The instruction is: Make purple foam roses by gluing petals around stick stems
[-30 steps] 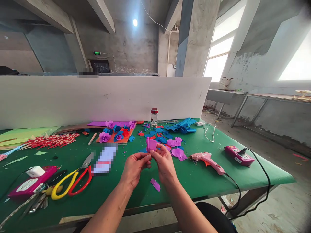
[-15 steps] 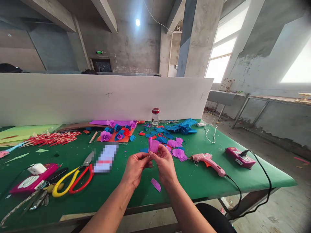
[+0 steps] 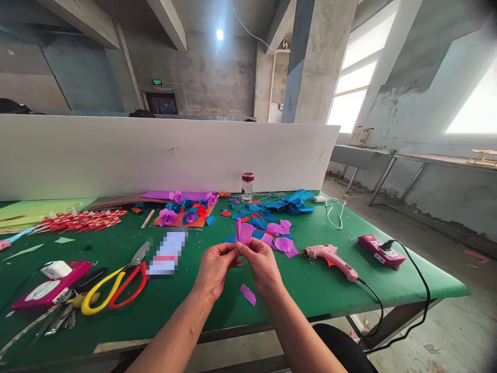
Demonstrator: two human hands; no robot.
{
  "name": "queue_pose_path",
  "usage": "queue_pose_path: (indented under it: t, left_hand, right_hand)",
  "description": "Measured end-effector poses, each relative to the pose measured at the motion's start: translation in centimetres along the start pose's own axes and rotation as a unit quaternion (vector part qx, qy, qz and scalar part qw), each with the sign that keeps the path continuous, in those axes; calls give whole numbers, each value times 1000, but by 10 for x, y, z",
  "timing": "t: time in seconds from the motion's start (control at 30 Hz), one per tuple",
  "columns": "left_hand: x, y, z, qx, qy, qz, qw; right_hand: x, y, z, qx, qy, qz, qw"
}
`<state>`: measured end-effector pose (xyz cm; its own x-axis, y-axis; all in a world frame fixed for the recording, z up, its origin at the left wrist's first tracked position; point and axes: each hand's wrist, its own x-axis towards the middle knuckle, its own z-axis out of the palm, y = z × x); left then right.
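My left hand and my right hand meet above the green table, both pinched on a small pink paper petal piece that stands up between the fingertips. A loose pink scrap lies on the table just below my right wrist. More pink petals and blue petals lie just beyond my hands. A pink hot glue gun rests to the right of my right hand.
Yellow- and red-handled scissors lie at the left, beside a pink power strip. Finished paper roses sit on an orange sheet. A small glass jar stands before the white partition. Another pink power strip sits at the right edge.
My hands have stayed in place; the fingers have worked the pink petal piece slightly, and it sits a little lower between them.
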<state>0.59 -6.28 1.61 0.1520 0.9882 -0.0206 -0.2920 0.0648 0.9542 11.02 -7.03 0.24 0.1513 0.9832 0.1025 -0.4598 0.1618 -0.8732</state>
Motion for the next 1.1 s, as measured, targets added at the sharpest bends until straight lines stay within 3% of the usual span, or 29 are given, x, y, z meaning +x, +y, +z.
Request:
queue_pose_path:
  t: [0.2, 0.37, 0.53, 0.77, 1.1]
  left_hand:
    - [3, 16, -12, 66, -41, -22, 997]
    - [12, 20, -26, 115, -19, 42, 992]
    - [13, 13, -21, 70, -50, 34, 996]
    - [12, 12, -21, 16, -108, 16, 994]
    - [10, 10, -17, -36, -97, -10, 995]
  right_hand:
    - [5, -8, -13, -29, 10, -10, 999]
    - [2, -16, -15, -25, -27, 22, 999]
    - [-7, -20, -8, 14, -78, 69, 994]
    - [-10, -24, -6, 52, -73, 98, 991]
    - [-10, -17, -6, 74, -63, 93, 991]
